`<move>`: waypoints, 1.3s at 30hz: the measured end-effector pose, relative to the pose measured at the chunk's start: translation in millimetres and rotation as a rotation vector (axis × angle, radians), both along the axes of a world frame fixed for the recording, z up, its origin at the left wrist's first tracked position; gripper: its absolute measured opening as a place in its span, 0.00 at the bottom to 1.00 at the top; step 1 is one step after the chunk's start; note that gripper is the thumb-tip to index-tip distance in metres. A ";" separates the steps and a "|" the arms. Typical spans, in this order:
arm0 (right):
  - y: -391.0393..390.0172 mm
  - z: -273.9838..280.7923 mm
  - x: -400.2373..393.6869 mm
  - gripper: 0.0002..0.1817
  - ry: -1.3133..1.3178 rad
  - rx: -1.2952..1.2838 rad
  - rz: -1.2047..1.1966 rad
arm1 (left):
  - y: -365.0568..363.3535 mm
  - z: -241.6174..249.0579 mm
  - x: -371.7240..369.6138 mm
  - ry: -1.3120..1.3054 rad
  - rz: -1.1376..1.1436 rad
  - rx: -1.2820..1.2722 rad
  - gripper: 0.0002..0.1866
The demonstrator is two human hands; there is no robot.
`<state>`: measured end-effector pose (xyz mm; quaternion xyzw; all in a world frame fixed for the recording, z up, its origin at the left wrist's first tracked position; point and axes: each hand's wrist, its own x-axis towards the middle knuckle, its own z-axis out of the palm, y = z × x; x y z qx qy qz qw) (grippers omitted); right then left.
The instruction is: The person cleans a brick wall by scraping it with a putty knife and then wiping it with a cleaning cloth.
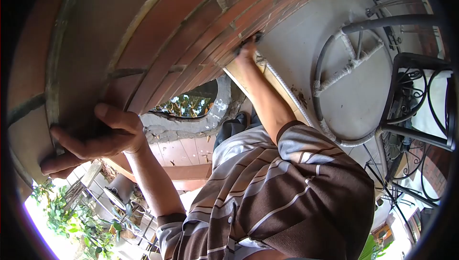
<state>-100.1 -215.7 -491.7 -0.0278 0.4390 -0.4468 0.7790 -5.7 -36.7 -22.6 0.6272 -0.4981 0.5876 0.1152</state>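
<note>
My left hand [103, 138] rests against the reddish-brown brick wall [167, 30], its fingers spread over a brick and the grey mortar joints. My right hand [247, 50] is farther along the same wall, its fingers closed round a small dark object [258, 36]. That object is blurred and partly covered by the hand, so its kind does not show. The right forearm reaches over a pale board edge [234, 76] beside a white rope-like strip [282, 83].
Below the wall is a basin with a rough cement rim [177, 127], leaves reflected inside. To the right are a round metal frame [319, 64] with white wrapping and a black wrought-iron chair [401, 126]. Green plants [62, 212] and a pot [122, 188] stand at lower left.
</note>
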 end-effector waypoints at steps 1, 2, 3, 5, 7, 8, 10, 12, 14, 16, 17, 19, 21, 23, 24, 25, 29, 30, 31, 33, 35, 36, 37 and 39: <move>22.4 11.0 14.7 0.35 0.096 0.050 -0.036 | -0.9 0.4 0.8 -0.001 -0.002 -0.005 0.31; 50.5 32.4 26.7 0.35 0.184 0.091 -0.070 | -1.6 0.9 1.4 -0.002 -0.004 -0.011 0.31; 76.4 56.6 30.2 0.31 0.088 -0.113 -0.089 | -0.5 -0.5 2.6 0.002 -0.011 -0.022 0.30; 85.5 128.4 24.7 0.30 0.124 -0.065 -0.062 | -0.4 -0.7 3.8 -0.001 -0.022 -0.043 0.30; 61.0 185.5 14.6 0.30 0.406 -0.438 -0.161 | -0.1 0.3 4.6 -0.005 -0.033 -0.049 0.30; 41.3 222.0 4.1 0.31 0.399 -0.572 -0.189 | 0.4 1.3 6.0 -0.008 -0.045 -0.053 0.31; -5.3 281.1 -16.4 0.27 0.362 -0.870 -0.181 | -1.1 2.7 6.2 -0.012 -0.066 -0.064 0.31; -12.1 318.5 -13.9 0.23 0.427 -1.192 -0.227 | 1.5 -3.3 7.1 0.005 -0.023 -0.094 0.31; 21.4 346.3 -1.2 0.23 0.604 -1.588 -0.286 | 2.4 -11.0 5.1 0.045 0.018 -0.113 0.31; 64.7 349.8 -12.8 0.24 0.732 -2.129 -0.075 | 4.9 -9.0 -1.0 0.111 0.017 -0.158 0.30; 69.9 334.3 -12.9 0.26 0.731 -2.257 -0.009 | 7.1 -9.0 -1.3 0.121 0.006 -0.145 0.29; 57.4 292.8 -12.6 0.29 0.620 -2.353 0.005 | 9.6 -10.7 1.4 0.137 -0.011 -0.128 0.28; -11.8 299.7 -6.7 0.31 0.707 -2.248 -0.211 | 7.5 -13.5 -1.8 0.165 0.008 -0.147 0.26; -51.0 400.5 -15.4 0.33 0.573 -1.995 -0.602 | 6.0 -13.2 -5.0 0.174 0.033 -0.152 0.26; -77.0 432.6 -23.3 0.35 0.640 -1.841 -0.465 | 5.4 -12.2 -5.6 0.180 0.041 -0.154 0.26; -103.1 464.7 -31.1 0.36 0.708 -1.686 -0.326 | 4.7 -12.6 -6.7 0.186 0.049 -0.158 0.27; -55.2 563.1 -22.3 0.30 0.854 -1.942 -0.544 | 5.0 -15.0 -8.5 0.214 0.057 -0.160 0.28; -32.8 564.6 -8.5 0.30 0.855 -1.978 -0.590 | 5.1 -14.0 -9.9 0.238 0.047 -0.159 0.28; -17.9 540.2 5.0 0.35 0.818 -1.976 -0.507 | 6.0 -16.5 -9.5 0.272 0.046 -0.173 0.29; 18.3 502.2 -1.8 0.38 0.706 -2.244 -0.280 | 6.1 -20.9 -6.2 0.338 0.032 -0.195 0.29; 10.1 429.9 -11.9 0.43 0.903 -2.305 -0.220 | 7.5 -17.8 -9.8 0.341 0.006 -0.176 0.31; -1.1 389.8 -17.2 0.45 1.011 -2.297 -0.180 | 7.8 -17.2 -10.0 0.336 0.012 -0.164 0.32; -16.8 384.2 -24.7 0.45 1.007 -2.187 -0.213 | 7.7 -17.0 -10.3 0.333 0.024 -0.155 0.32; -46.4 400.1 -35.3 0.44 0.866 -1.941 -0.353 | 7.0 -15.8 -11.8 0.322 0.023 -0.152 0.32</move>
